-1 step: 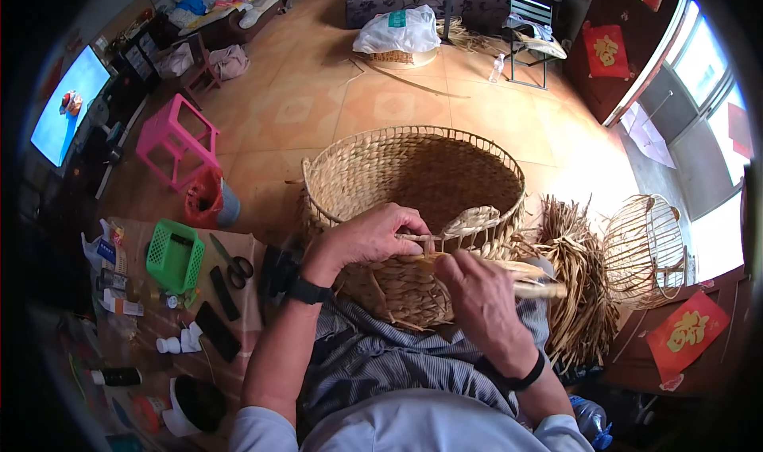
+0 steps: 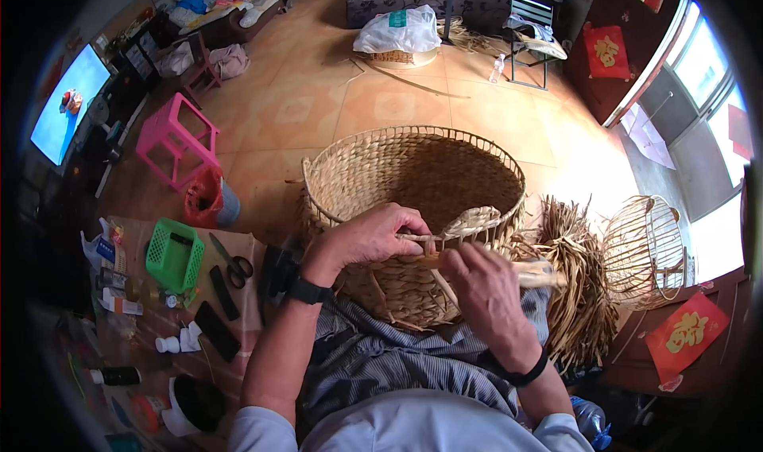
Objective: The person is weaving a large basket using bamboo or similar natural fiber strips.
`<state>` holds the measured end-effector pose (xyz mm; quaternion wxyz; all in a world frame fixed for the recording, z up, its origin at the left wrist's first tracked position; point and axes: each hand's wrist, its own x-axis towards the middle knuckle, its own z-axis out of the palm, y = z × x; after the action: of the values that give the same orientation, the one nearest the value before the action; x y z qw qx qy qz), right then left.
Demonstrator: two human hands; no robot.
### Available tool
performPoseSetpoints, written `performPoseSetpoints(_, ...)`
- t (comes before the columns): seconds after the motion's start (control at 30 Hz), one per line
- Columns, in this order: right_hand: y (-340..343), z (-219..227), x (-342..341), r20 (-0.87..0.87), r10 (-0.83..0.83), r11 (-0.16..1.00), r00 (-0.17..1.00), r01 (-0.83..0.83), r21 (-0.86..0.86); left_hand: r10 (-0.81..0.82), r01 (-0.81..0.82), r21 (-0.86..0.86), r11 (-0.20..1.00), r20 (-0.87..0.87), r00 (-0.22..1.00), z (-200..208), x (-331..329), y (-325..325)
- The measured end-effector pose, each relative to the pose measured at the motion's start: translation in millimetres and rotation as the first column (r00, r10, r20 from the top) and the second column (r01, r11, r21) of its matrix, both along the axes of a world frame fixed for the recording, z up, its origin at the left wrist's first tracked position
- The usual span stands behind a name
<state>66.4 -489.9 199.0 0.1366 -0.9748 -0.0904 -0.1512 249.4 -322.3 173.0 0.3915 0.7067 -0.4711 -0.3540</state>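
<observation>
A large round basket (image 2: 358, 178) of woven dried plant strands stands against my lap, open side up, with thin stakes showing along its rim. My left hand (image 2: 369, 237) is closed on the near rim, fingertips pinching it beside a short strand. A thick wrapped braid (image 2: 470, 221) lies along the rim just right of those fingertips. My right hand (image 2: 486, 289) is closed round a pale dried plant strand (image 2: 447, 287) outside the basket wall; its fingertips are partly hidden. Past its knuckles a bundled strand end (image 2: 540, 275) sticks out to the right.
Right of the basket lie a heap of dried strands (image 2: 576, 285) and a bare basket frame (image 2: 645, 249). At left, a low table carries scissors (image 2: 237, 269) and a green plastic basket (image 2: 175, 255). Beyond it stand a bin (image 2: 211, 199) and an upturned pink stool (image 2: 176, 138).
My right hand has shifted slightly right and up along the near wall, and the strand under it now slants downward. My left hand and the basket stay in place.
</observation>
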Motion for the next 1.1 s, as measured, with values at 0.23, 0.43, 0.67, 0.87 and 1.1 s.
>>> performPoseSetpoints(0.23, -14, -34, 6, 0.126, -0.164, 0.978, 0.978, 0.145, 0.148, -0.052, 0.055, -0.055, 0.997, 0.069, 0.996, 2, 2, -6)
performPoseSetpoints(0.43, -1, -33, 3, 0.123, -0.225, 0.963, 0.967, 0.201, 0.18, 0.016, -0.016, -0.006, 1.0, 0.006, 1.0, 8, -3, -4)
performPoseSetpoints(0.67, 3, -33, 0, 0.043, -0.265, 0.941, 0.963, 0.249, 0.231, 0.046, -0.042, 0.067, 0.997, -0.056, 0.997, 9, -3, -8)
performPoseSetpoints(0.87, 11, -41, -24, -0.129, -0.245, 0.959, 0.961, 0.26, 0.111, 0.054, -0.046, 0.075, 0.996, -0.111, 0.992, 5, -5, -8)
performPoseSetpoints(1.1, 13, -30, -24, -0.173, -0.187, 0.949, 0.967, 0.224, 0.222, 0.038, -0.031, 0.086, 0.996, -0.079, 0.996, 8, -3, -8)
